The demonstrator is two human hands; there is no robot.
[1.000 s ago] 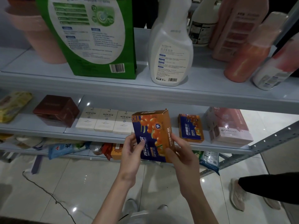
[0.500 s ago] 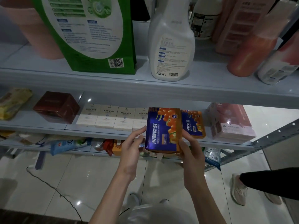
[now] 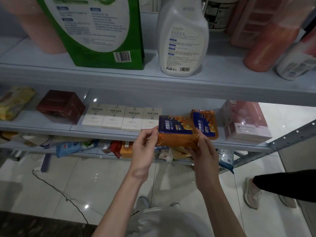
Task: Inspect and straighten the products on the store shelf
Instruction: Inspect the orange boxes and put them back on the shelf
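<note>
Left hand pinches the left end of the orange-and-blue box, thumb & fingers curled on the edge. Right hand grips the right bottom corner from under/behind. We've got the box tipped w/ its folded end flap toward us, right at the front lip of the middle shelf. Can't tell if it's touching the lip yet.

What we'd worry abt, imo:

- Gap's tight. The twin box stands just past the right hand, and the row of white boxes ends just past the left fingertips. Push in crooked and we knock one askew, so more to straighten.
- The tilt means the bottom edge could catch the lip and the box pops out of the pinch.
- Both holds sit on the ends only, nothing under the middle. A slip drops it onto the stuff below the hands, or the floor.
- The twin leans a bit already, so a bump prob tips it toward the pink pack further right.
</note>
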